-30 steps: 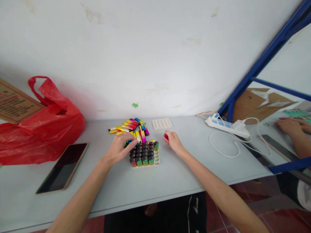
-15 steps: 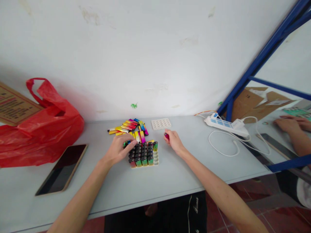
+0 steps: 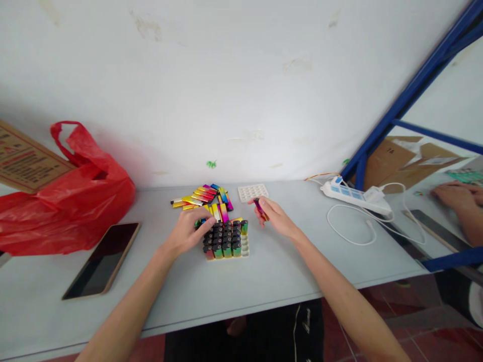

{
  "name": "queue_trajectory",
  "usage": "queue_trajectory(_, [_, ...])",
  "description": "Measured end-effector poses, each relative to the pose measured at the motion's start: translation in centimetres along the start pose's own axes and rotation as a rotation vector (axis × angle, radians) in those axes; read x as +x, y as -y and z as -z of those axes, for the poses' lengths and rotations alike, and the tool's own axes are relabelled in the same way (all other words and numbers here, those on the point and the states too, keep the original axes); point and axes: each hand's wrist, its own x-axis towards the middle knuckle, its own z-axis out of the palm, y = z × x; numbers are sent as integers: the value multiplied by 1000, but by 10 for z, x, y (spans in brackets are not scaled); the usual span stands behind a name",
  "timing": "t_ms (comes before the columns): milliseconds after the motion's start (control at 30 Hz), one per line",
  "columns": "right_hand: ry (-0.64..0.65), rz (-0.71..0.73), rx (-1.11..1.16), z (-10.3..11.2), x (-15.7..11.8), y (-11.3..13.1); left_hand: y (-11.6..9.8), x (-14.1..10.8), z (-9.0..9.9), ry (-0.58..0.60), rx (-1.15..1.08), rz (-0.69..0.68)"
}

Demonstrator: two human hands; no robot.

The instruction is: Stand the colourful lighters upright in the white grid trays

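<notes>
Upright lighters with black tops (image 3: 222, 240) stand packed in a white tray (image 3: 245, 247), whose right-hand column shows bare holes below one lighter. My left hand (image 3: 189, 229) is at the tray's back left corner, fingers curled round a blue-green lighter (image 3: 203, 221) that they partly hide. To the right of the tray, above the table, my right hand (image 3: 274, 216) grips a purple-red lighter (image 3: 261, 208) held at a tilt. Behind the tray lies a loose pile of shiny rainbow-coloured lighters (image 3: 199, 196). A second white tray (image 3: 252, 192), with bare holes, rests near the wall.
On the left are a red plastic bag (image 3: 90, 186), a cardboard box (image 3: 30, 161) and a phone (image 3: 101, 261). A power strip (image 3: 354, 196) with a white cable (image 3: 349, 241) lies right, beside a blue metal frame (image 3: 361, 168). Another person's hands (image 3: 458, 196) show beyond it.
My right hand has turned and its fingers have loosened, so more of the lighter shows. My left hand stays at the tray's corner. The whole view has shifted slightly.
</notes>
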Motion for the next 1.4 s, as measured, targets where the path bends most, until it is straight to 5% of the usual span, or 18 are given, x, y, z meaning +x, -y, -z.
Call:
queue_trajectory(300, [90,263,-312,13,-17,21,2,-1,-2,-16,19,-6])
queue_trajectory(567, [194,234,-582,6,-20,17,2,-1,-4,14,20,4])
queue_trajectory(733, [294,226,-558,3,-18,15,1,0,-6,25,1,10])
queue_trajectory(1033, [233,131,-537,5,-12,3,2,-1,-7,30,-8,11])
queue_trajectory(1167, [84,190,-470,12,10,-4,5,-1,-10,40,-41,-16])
queue_trajectory(1400, [273,565,-855,-7,87,-19,5,-1,-11,5,-73,-33])
